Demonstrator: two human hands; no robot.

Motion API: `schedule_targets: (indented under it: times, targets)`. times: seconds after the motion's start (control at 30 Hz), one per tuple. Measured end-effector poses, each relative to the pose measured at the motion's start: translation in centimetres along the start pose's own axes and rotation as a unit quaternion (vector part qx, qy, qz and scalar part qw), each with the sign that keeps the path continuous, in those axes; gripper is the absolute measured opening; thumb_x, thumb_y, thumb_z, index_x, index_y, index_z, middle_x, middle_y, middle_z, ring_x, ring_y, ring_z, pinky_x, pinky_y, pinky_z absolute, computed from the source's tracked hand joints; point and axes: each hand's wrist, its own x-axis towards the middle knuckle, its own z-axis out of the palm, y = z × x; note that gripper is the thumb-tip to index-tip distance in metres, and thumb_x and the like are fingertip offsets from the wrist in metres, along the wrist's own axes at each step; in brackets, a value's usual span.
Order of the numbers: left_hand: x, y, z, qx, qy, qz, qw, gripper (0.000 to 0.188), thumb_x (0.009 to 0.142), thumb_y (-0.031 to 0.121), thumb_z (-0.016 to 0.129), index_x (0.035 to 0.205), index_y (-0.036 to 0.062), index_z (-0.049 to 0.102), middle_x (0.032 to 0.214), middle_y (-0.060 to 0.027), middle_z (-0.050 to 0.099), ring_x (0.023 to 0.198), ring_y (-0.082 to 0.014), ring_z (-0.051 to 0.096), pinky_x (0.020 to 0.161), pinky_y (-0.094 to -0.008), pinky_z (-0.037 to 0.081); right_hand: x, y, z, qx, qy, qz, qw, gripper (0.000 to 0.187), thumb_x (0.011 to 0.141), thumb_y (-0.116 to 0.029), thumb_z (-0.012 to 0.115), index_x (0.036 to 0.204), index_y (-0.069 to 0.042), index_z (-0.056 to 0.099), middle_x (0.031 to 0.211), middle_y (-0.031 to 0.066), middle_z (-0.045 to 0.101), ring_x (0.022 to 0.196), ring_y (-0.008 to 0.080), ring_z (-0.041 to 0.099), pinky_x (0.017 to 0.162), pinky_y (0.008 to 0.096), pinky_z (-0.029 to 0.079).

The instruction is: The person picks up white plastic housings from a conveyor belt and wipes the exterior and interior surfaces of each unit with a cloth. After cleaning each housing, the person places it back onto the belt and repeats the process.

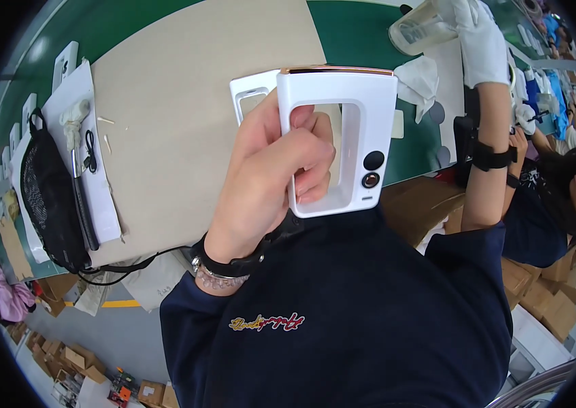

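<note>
My bare left hand (pixel 260 170) is closed around one side of a white plastic frame-shaped housing (pixel 369 129), its fingers passing through the rectangular opening. A copper-coloured strip runs along the housing's upper edge, and a black disc and a small round lens sit at its lower right. Behind it, a second white frame-shaped part (pixel 240 88) lies on the table, partly hidden. Far to the right, my white-gloved right hand (pixel 484 51) is closed at the rim of a clear plastic container (pixel 414 34); some fingertips are hard to make out. Beside the container lies a crumpled white cloth (pixel 418 80).
At left on the table are a black mesh pouch (pixel 46 197), a black-handled brush (pixel 80 197), a coiled black cable (pixel 90 151) and cotton swabs (pixel 107 143). White parts (pixel 64 66) line the far left edge. Another person (pixel 539 217) sits close at right, near cardboard boxes (pixel 546 306).
</note>
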Motion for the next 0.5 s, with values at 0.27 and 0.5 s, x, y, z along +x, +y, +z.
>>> schedule_targets:
  times: [0.27, 0.5]
  targets:
    - [1.1, 0.7, -0.9, -0.244, -0.024, -0.082, 0.966, 0.014, 0.075, 0.019, 0.043, 0.071, 0.0105, 0.033, 0.056, -0.0004, 0.029, 0.044, -0.0104, 0.028, 0.04, -0.0239, 0.023, 2.9, -3.3, -3.7, 0.264, -0.074, 0.242, 0.931, 0.029, 0.074, -0.018, 0.056, 0.097, -0.001, 0.053, 0.094, 0.0158, 0.054, 0.085, 0.0309, 0.052, 0.077, 0.0324, 0.041]
    - [2.8, 2.1, -1.4, -0.255, -0.031, -0.039, 0.966, 0.024, 0.083, 0.03, 0.036, 0.073, 0.0075, 0.036, 0.058, -0.0015, 0.03, 0.045, -0.0102, 0.028, 0.042, -0.0225, 0.025, 2.6, -2.7, -2.2, 0.223, -0.08, 0.182, 0.954, 0.027, 0.076, -0.013, 0.049, 0.099, 0.0, 0.051, 0.096, 0.0183, 0.053, 0.089, 0.0321, 0.05, 0.079, 0.035, 0.04]
